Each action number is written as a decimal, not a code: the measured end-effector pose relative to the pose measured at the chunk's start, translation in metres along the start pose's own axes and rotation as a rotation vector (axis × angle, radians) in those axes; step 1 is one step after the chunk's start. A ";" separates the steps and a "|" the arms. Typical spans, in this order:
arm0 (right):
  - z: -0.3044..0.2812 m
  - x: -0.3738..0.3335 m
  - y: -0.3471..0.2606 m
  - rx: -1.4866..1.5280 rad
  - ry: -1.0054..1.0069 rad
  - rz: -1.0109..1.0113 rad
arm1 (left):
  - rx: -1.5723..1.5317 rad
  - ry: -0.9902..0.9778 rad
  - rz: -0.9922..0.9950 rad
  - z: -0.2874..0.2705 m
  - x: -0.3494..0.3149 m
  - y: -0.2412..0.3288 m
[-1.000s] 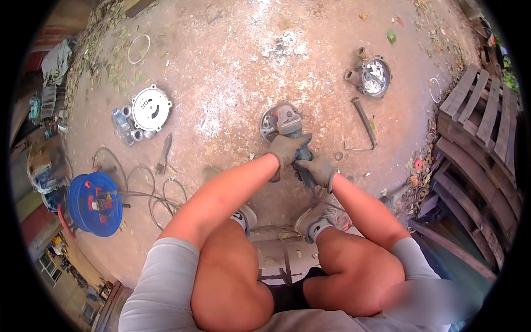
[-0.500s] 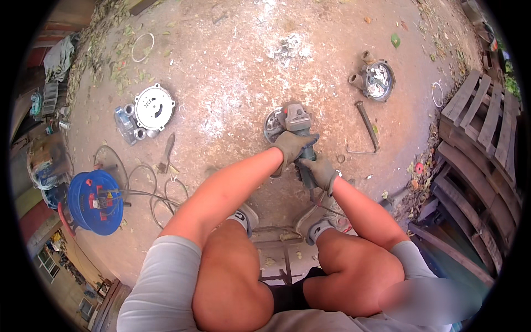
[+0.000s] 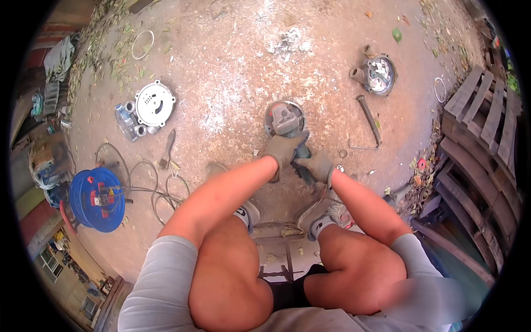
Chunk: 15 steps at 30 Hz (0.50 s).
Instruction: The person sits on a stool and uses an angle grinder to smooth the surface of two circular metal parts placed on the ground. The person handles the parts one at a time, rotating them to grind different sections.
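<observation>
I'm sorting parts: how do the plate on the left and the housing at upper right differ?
The plate is pale and flat-faced; the housing is dark-rimmed and hollow. The plate's face has small holes; the housing's inside shows white patches. Both are round.

An outdoor work yard [image 3: 326, 72]: stained ground [image 3: 221, 66], wooden pallets [image 3: 471, 108] at three o'clock, blue cable reel [image 3: 83, 191] at nine, leaves [image 3: 119, 72] at ten.
</observation>
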State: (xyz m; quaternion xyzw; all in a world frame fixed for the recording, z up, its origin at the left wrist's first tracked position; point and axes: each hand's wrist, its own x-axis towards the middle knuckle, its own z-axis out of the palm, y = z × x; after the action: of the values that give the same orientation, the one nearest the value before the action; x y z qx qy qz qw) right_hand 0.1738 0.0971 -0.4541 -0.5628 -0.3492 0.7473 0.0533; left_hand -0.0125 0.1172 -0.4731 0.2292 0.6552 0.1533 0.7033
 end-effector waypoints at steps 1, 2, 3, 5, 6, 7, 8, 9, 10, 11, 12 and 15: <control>0.001 -0.007 0.003 -0.084 -0.002 0.009 | 0.048 0.056 0.026 0.004 -0.010 -0.005; 0.005 -0.017 0.005 -0.167 -0.009 0.018 | 0.096 0.118 0.050 0.008 -0.026 -0.013; 0.007 -0.021 0.005 -0.250 -0.015 0.028 | 0.144 0.179 0.074 0.010 -0.036 -0.016; 0.013 -0.017 0.010 -0.237 -0.030 -0.057 | 0.094 0.184 0.081 0.004 -0.039 -0.025; 0.016 -0.015 0.012 -0.230 -0.035 -0.099 | 0.069 0.185 0.084 -0.001 -0.039 -0.028; 0.022 -0.011 0.005 -0.186 -0.036 -0.071 | 0.071 0.170 0.039 -0.011 -0.031 -0.027; 0.022 -0.009 -0.008 -0.141 -0.023 -0.039 | 0.054 0.118 0.042 -0.015 -0.025 -0.022; 0.023 -0.009 -0.015 -0.096 -0.011 -0.006 | 0.036 0.067 0.046 -0.018 -0.020 -0.017; 0.021 -0.010 -0.015 -0.102 -0.014 0.007 | 0.019 0.015 0.059 -0.020 -0.016 -0.011; 0.020 -0.011 -0.014 -0.106 -0.017 0.020 | -0.033 0.056 0.003 -0.015 -0.017 -0.009; 0.019 -0.013 -0.011 -0.111 -0.021 0.034 | 0.017 0.106 0.018 -0.011 -0.022 -0.010; 0.026 -0.025 0.018 -0.051 -0.073 0.008 | -0.012 0.197 0.110 0.005 -0.043 -0.035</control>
State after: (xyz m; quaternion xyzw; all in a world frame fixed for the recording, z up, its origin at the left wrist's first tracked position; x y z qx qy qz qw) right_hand 0.1656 0.0602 -0.4414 -0.5378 -0.3675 0.7584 0.0229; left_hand -0.0141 0.0651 -0.4544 0.2446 0.7067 0.2174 0.6273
